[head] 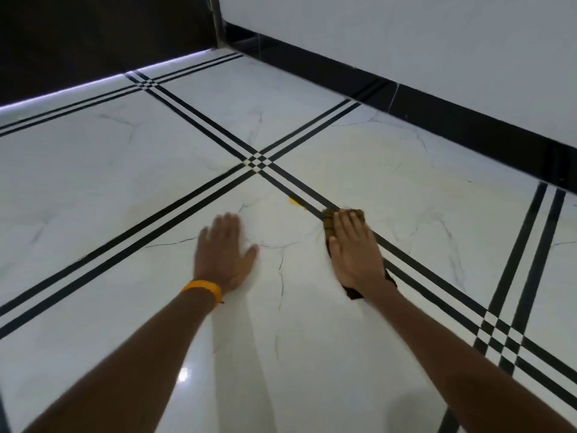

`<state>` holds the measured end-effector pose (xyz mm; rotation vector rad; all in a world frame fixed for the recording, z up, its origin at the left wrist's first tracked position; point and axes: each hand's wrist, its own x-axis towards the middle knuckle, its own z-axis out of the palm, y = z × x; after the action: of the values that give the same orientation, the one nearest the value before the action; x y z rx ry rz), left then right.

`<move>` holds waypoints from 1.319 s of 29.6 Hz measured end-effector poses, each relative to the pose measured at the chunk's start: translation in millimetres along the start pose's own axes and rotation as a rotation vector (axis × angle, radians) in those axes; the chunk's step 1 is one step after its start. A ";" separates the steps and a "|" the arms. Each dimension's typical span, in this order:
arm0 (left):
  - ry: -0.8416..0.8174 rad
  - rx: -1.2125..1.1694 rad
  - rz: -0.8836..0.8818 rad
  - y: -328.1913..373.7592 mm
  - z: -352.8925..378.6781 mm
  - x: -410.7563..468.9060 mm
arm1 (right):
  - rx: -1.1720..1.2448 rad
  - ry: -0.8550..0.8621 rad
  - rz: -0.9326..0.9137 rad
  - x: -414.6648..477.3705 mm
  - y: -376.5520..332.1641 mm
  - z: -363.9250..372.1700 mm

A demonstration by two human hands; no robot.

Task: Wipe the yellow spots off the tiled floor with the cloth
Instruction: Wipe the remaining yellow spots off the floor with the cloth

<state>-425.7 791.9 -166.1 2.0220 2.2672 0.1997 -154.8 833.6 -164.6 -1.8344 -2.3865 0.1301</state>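
A yellow spot (296, 202) lies on the white marble-look tiled floor (156, 170), right beside a black double stripe. My right hand (354, 248) presses flat on a dark brown cloth (328, 222), just right of and below the spot. The cloth shows beyond my fingertips and again behind my wrist. My left hand (225, 252) rests flat on the bare tile with fingers spread, holding nothing; an orange band sits on its wrist. Faint yellowish smears show on the tile beyond the stripe crossing.
Black double stripes (199, 195) cross the floor in a grid. A black skirting (437, 114) and a white wall run along the right. A dark wall with a lit strip at its base closes the far left.
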 end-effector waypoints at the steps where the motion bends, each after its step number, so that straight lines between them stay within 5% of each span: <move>1: 0.010 0.056 -0.037 -25.4 -1.1 -9.7 | -0.015 0.012 0.043 4.0 7.9 1.3; 7: 0.076 0.020 -0.007 -60.4 9.8 -26.4 | 0.021 0.055 0.280 99.9 -15.0 3.7; 10: 0.053 0.011 -0.023 -66.8 9.1 -25.2 | 0.003 -0.032 -0.046 106.4 -88.3 12.1; 13: 0.056 -0.010 -0.013 -64.2 7.3 -28.1 | -0.035 -0.077 -0.272 56.2 -71.5 13.0; 16: 0.055 -0.027 -0.018 -62.8 5.1 -26.3 | -0.008 -0.064 -0.099 69.7 -36.8 8.2; 20: 0.053 -0.034 -0.016 -63.0 5.2 -26.1 | 0.002 -0.019 0.140 147.9 -89.0 9.9; 23: 0.063 -0.035 -0.012 -64.6 4.9 -23.9 | 0.000 -0.075 -0.086 116.1 -137.5 16.6; 26: 0.047 -0.019 -0.016 -63.1 4.2 -25.5 | 0.044 -0.064 -0.233 35.3 -105.8 18.9; 32: 0.063 -0.023 -0.004 -64.0 7.4 -25.4 | -0.026 -0.001 0.161 107.0 -77.9 10.8; 37: 0.041 -0.007 -0.010 -65.6 4.2 -22.5 | 0.009 -0.086 -0.284 6.6 -123.6 19.3; 39: 0.038 -0.002 -0.016 -64.4 3.6 -21.7 | 0.037 -0.100 -0.316 -35.6 -97.0 14.1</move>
<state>-485.8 763.3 -180.4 2.0158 2.3037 0.2415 -240.6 774.3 -166.0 -1.4426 -2.6850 0.2356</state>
